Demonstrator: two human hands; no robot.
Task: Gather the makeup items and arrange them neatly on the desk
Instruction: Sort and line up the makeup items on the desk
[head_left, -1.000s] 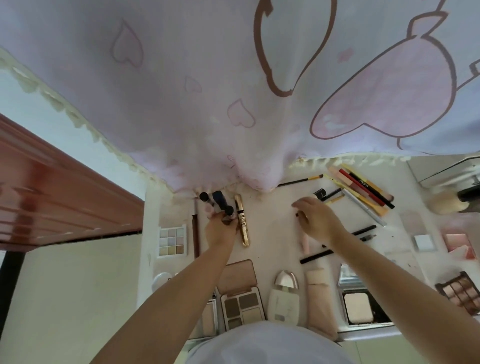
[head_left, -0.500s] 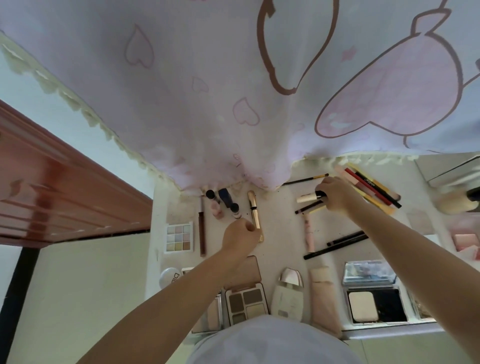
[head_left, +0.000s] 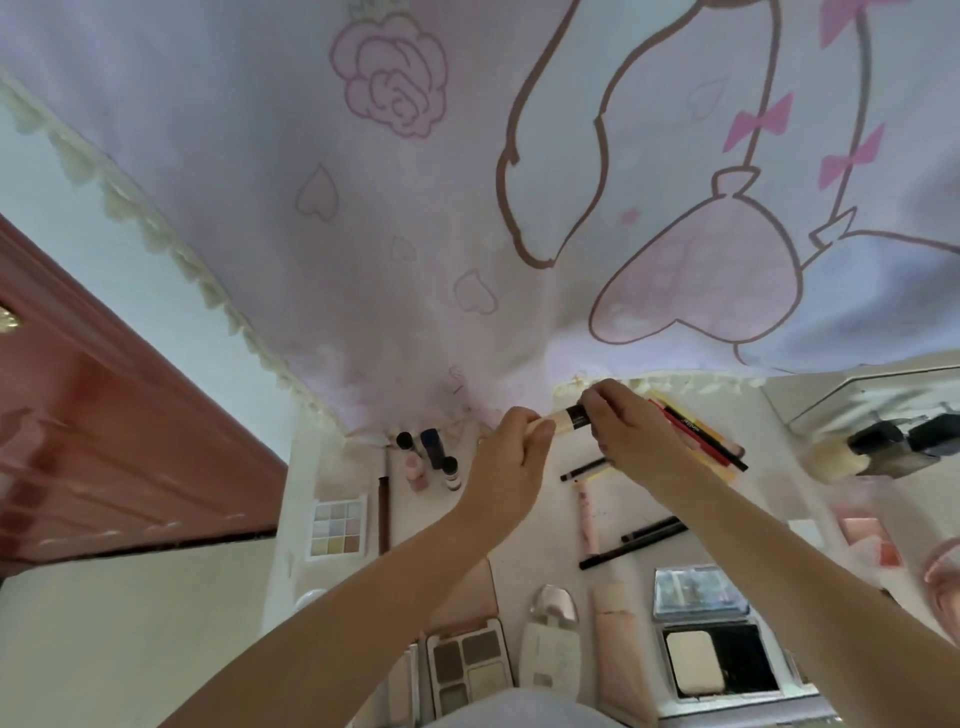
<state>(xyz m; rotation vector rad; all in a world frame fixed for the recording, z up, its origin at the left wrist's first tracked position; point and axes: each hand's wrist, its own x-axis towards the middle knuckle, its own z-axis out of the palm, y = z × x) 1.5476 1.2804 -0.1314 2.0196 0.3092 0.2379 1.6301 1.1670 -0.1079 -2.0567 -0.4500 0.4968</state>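
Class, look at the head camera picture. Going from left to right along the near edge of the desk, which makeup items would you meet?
Brown eyeshadow palette → white bottle with a silver cap → beige tube → open powder compact.

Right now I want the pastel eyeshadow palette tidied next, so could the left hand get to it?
Probably yes, once freed. The left hand shares a cream tube with the right hand; the pastel palette lies uncovered on that side, nothing on it.
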